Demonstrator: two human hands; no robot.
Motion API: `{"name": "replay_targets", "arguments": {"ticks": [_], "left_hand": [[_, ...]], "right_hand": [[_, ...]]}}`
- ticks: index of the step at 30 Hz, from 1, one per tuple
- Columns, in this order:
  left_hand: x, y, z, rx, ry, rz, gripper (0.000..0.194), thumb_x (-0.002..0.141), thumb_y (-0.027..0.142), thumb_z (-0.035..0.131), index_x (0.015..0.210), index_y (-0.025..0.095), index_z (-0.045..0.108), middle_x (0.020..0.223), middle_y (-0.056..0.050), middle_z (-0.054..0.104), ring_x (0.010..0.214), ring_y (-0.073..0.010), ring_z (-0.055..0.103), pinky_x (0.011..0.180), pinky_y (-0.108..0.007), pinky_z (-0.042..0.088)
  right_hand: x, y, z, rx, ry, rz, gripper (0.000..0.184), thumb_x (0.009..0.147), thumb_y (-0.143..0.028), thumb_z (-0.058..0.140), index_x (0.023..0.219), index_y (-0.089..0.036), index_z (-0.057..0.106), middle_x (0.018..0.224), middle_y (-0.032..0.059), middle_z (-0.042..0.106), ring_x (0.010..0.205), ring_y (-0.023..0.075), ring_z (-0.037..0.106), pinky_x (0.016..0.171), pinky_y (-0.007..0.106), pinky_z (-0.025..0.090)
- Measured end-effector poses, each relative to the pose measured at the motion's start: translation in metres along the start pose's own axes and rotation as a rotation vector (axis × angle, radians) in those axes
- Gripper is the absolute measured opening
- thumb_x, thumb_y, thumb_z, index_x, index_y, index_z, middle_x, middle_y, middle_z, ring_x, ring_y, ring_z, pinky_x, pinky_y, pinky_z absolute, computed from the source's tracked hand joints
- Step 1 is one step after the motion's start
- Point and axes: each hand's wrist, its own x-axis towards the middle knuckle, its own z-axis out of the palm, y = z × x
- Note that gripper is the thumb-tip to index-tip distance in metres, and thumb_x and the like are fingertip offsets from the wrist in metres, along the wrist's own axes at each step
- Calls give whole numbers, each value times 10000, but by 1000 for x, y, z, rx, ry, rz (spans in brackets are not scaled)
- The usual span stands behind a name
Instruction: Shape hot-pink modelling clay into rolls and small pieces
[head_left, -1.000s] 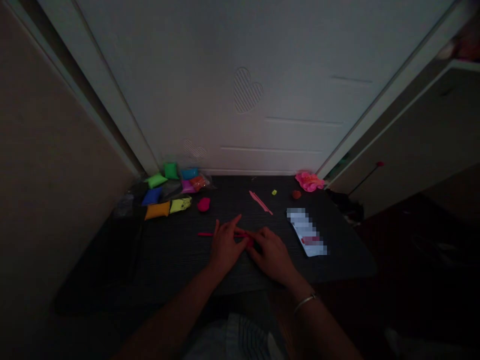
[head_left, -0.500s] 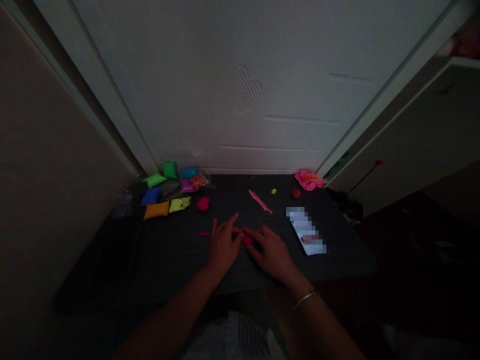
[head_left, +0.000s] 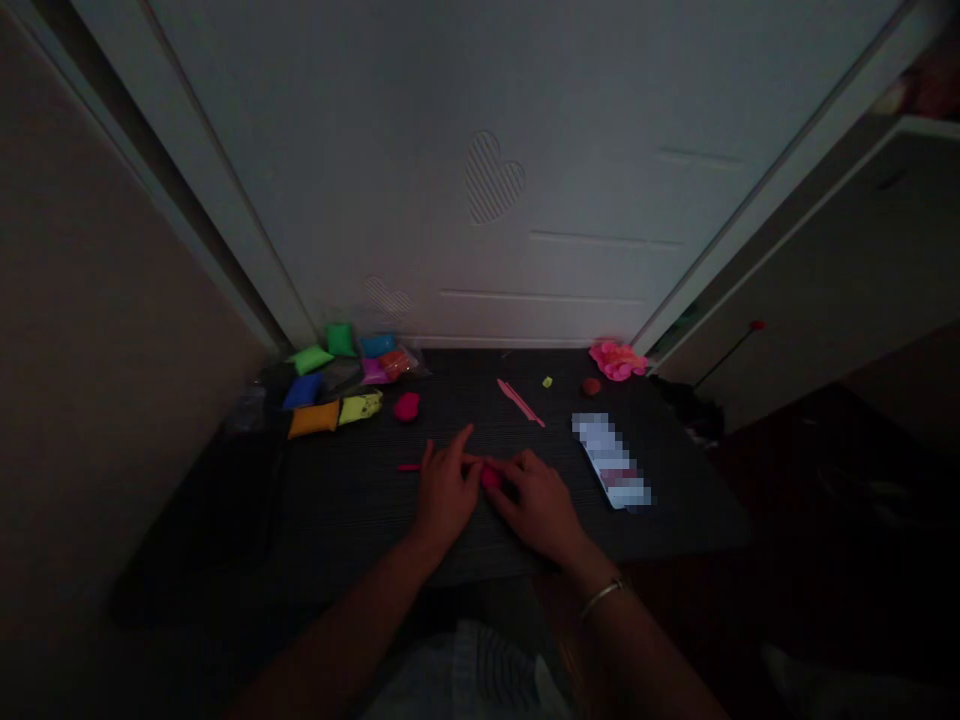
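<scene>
A small lump of bright pink clay [head_left: 491, 477] is held low over the dark table between my two hands. My left hand [head_left: 444, 492] pinches its left side with thumb and forefinger, other fingers raised and spread. From the right, my right hand [head_left: 541, 505] closes its thumb and fingers on the same lump, covering part of it. A thin pink stick [head_left: 408, 468] lies left of my left hand, its right end hidden behind the fingers. Farther back sits a second, larger lump of pink clay [head_left: 406, 407], touched by neither hand.
Several coloured clay packets, among them an orange packet [head_left: 313, 419], lie at the back left. Pink modelling tools [head_left: 519, 402] lie behind my hands. At right are a phone [head_left: 611, 462] with a blurred screen, a reddish lump [head_left: 591, 386] and a pink flower-like piece [head_left: 619, 360].
My right hand has shifted slightly left with the pink clay lump. The lump shows a little more between the fingers. My left hand is almost unmoved.
</scene>
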Motion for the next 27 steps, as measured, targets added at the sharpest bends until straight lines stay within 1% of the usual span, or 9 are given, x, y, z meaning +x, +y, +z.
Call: {"name": "replay_targets", "arguments": {"ticks": [3,6,9,12,14,19,21,24,27], "left_hand": [[-1,1,-1,5,4,-10,478,747,165,483,1211,202,371,798,17,674,932,-162,567,1014,-472,177],[-2,1,-1,21,1,-21,472,747,153,474,1206,204,375,789,23,673,935,-164,565,1014,-474,173],[-2,0,-1,34,1,-24,476,747,154,473,1209,200,371,782,23,671,945,-168,561,1012,-475,176],[-3,0,-2,43,5,-13,470,756,169,465,1213,198,365,776,19,669,954,-173,559,1008,-478,185],[-3,0,-2,48,12,-8,471,757,169,461,1216,199,361,778,17,668,963,-175,556,1007,-479,188],[-4,-1,-3,43,11,2,487,746,142,460,1219,196,357,793,15,667,980,-175,545,1009,-476,193],[-5,-2,-3,39,7,8,490,746,140,459,1222,197,354,810,13,666,983,-175,541,1009,-474,199],[-7,-3,-5,49,10,19,494,745,130,457,1223,193,353,836,6,663,985,-172,536,1012,-468,203],[-9,-4,-7,57,10,44,494,751,132,453,1230,192,345,855,5,663,997,-164,525,1022,-459,190]], "right_hand": [[0,-2,1,-15,8,22,318,809,-449,432,1070,-304,543,902,30,513,856,164,501,727,282,348],[0,-5,4,-43,53,69,328,781,-478,465,1005,-264,573,902,41,518,864,179,499,740,300,349],[-1,-6,6,-33,64,45,370,770,-479,481,1073,-273,538,928,47,517,873,185,497,740,307,353],[-1,-6,5,-2,34,-12,409,782,-439,483,1169,-305,471,941,41,512,877,173,496,744,296,355],[-1,-6,5,4,21,-14,371,793,-421,475,1148,-311,492,924,36,511,866,166,497,741,288,356],[0,-11,7,-10,52,64,296,776,-427,501,1010,-261,576,902,40,518,848,176,502,746,297,366],[0,-12,6,-12,38,59,351,763,-429,519,1068,-257,546,932,49,518,869,184,501,757,303,367],[0,-11,4,10,4,9,445,772,-425,505,1186,-268,460,964,56,513,891,185,498,761,302,366],[1,-11,4,32,-3,-10,337,805,-404,459,1114,-284,521,925,43,514,865,172,501,749,290,365]]}}
